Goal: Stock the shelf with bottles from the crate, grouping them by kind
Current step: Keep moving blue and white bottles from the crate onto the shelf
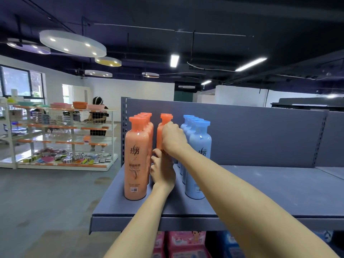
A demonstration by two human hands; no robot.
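Orange bottles [136, 159]; pale blue bottles [198, 157]; seemingly blue-grey shelf [260, 192].

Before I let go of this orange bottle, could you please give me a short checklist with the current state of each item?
1. Left hand grips the lower body of the orange plastic bottle: ok.
2. Right hand steadies its upper body: ok.
3. Bottle sits between the row of orange bottles and the row of pale blue bottles, beside its own kind: ok.
4. Bottle upright: ok.
5. Base flat on the grey metal shelf: cannot tell, the hands hide it.
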